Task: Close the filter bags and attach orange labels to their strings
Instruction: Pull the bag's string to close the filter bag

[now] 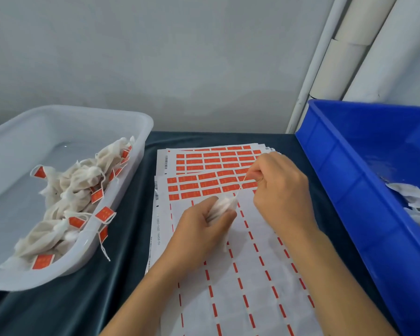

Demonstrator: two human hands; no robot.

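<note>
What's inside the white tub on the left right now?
The white tub holds a heap of closed filter bags with orange labels on their strings; one string hangs over the rim. Bags deeper in the heap are covered, so no count is possible.

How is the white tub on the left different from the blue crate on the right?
The white tub is pale and see-through with rounded corners; the blue crate is solid blue with ribbed, straighter walls. The tub holds closed filter bags with orange labels on their strings; the white bags in the crate show no labels. The tub is fully in view, while the crate runs off the picture's edge. Both sit on the dark cloth.
</note>
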